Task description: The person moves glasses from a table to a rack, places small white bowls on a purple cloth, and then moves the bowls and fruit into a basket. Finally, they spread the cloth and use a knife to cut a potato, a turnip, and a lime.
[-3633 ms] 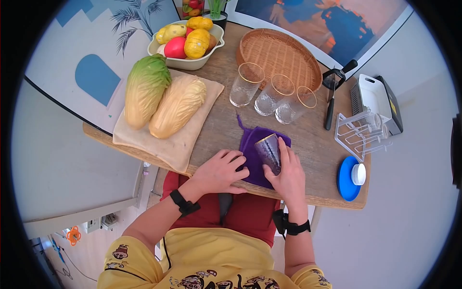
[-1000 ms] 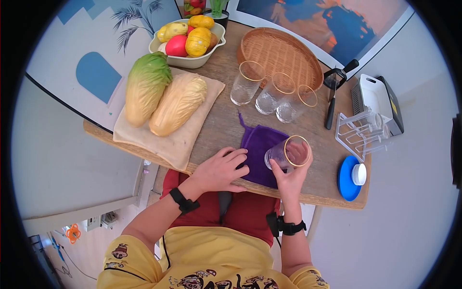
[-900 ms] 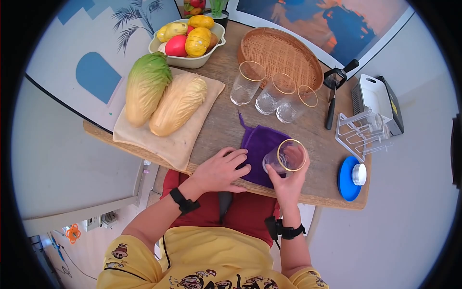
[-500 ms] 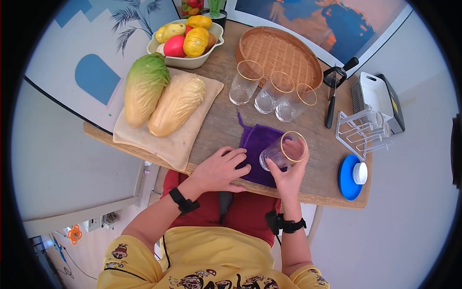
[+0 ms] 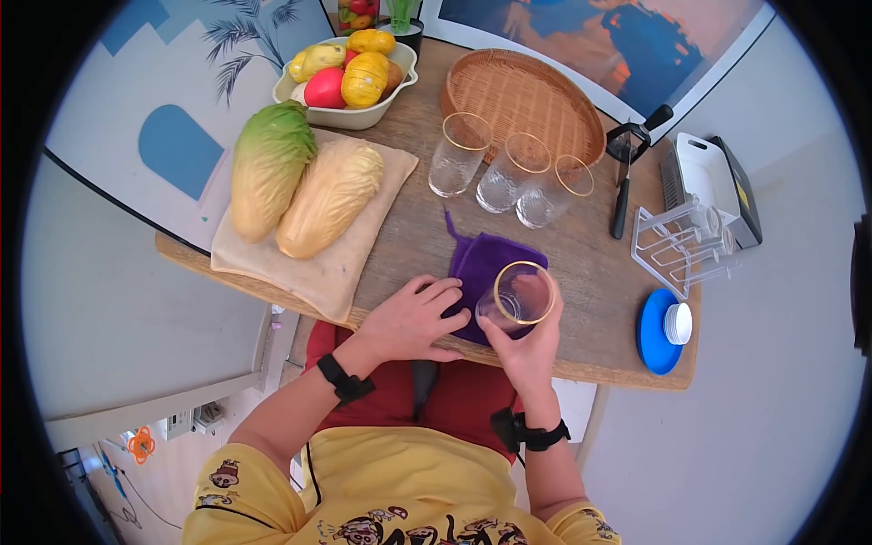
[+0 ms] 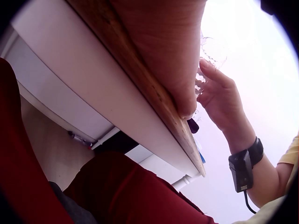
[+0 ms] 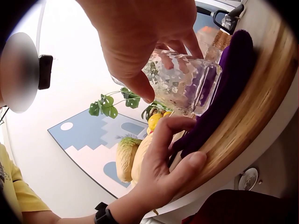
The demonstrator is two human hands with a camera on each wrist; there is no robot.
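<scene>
My right hand (image 5: 532, 348) grips a clear drinking glass (image 5: 492, 311) with a gold rim, thumb on the near side and fingers round the far side. The textured glass leans toward me, its open rim facing up, over a purple drawstring pouch (image 5: 479, 257) lying flat on the table. In the right wrist view the base of the glass (image 7: 182, 84) is right at the purple cloth. My left hand (image 5: 411, 318) rests with relaxed, slightly bent fingers at the pouch's left edge, its thumb along the table's front edge. Three matching glasses (image 5: 512, 174) stand beyond the pouch.
At left, two Chinese cabbages (image 5: 329, 198) lie on a beige cloth (image 5: 368, 259), with a fruit bowl (image 5: 350, 119) behind. A wicker tray (image 5: 536, 91) sits at the back. Rightward are a black-handled knife (image 5: 620, 211), a white cup rack (image 5: 661, 259) and a blue plate (image 5: 651, 338).
My right hand has turned the glass from lying tilted away to rim up, facing me, and has since shifted it slightly left. The left hand has stayed at the pouch.
</scene>
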